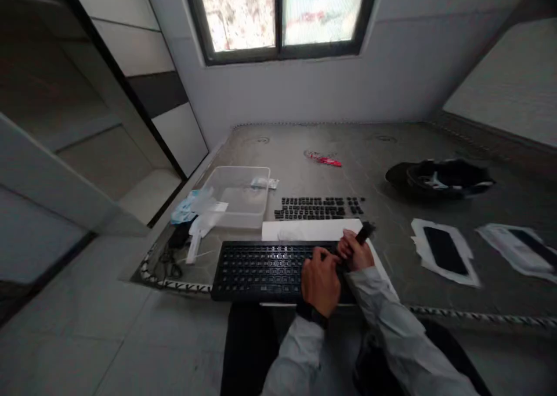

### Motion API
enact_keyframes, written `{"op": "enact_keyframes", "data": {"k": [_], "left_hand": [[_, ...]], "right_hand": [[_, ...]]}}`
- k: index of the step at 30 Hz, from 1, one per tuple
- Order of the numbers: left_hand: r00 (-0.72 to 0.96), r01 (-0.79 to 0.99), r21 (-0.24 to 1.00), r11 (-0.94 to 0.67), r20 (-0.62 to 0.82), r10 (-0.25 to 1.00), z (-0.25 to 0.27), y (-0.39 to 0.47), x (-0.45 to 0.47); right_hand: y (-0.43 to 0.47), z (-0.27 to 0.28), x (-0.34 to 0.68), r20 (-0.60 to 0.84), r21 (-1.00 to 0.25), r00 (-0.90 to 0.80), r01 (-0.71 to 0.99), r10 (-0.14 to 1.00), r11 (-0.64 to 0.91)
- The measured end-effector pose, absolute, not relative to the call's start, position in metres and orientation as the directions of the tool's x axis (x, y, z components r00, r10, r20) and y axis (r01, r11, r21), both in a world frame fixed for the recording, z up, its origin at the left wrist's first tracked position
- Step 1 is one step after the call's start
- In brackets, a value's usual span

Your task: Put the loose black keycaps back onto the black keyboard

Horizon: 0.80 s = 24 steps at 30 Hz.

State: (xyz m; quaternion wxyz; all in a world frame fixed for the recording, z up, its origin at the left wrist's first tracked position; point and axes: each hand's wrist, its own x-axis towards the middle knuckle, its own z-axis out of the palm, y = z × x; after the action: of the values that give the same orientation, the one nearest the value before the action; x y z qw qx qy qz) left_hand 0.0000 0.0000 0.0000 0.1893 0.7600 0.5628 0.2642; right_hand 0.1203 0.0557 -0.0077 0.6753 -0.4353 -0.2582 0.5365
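A black keyboard (261,271) with its keycaps off lies across the near edge of the surface, on a white sheet (304,230). My left hand (321,283) rests over its right part, fingers curled and drawn together; what they pinch, if anything, is hidden. Just beside it, my right hand (357,253) is closed round a black brush-like tool (365,232), whose thick end sticks out above the fist. The tool's lower end is hidden near the left fingers. Behind the sheet, loose black keycaps (311,209) are laid out in rows.
A clear plastic box (237,216) stands left of the keycaps, by crumpled wrappers (204,210) and a dark cable (167,262). Farther back lies a red item (328,161). On the right are a black cap (448,178) and two dark flat objects on white wrapping (444,251).
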Motion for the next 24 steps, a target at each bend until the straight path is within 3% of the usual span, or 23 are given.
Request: {"op": "enact_keyframes", "data": {"k": [7,15,21,24], "left_hand": [[0.195,0.724,0.633,-0.273,0.192,0.962,0.002,0.003,0.0],[0.265,0.728,0.6,-0.332,0.2,0.943,0.002,0.005,0.001],[0.26,0.717,0.612,-0.334,0.209,0.943,0.003,0.006,0.0],[0.256,0.715,0.613,-0.337,0.219,0.941,0.0,0.006,-0.001]], "right_hand": [[0.052,-0.009,0.124,-0.003,-0.86,0.296,-0.488,0.955,0.149],[0.043,-0.016,0.123,-0.01,-0.866,0.297,-0.48,0.955,0.14],[0.036,-0.026,0.114,0.18,-0.876,0.298,-0.385,0.937,0.29],[0.032,-0.034,0.113,0.273,-0.898,0.334,-0.248,0.902,0.364]]}}
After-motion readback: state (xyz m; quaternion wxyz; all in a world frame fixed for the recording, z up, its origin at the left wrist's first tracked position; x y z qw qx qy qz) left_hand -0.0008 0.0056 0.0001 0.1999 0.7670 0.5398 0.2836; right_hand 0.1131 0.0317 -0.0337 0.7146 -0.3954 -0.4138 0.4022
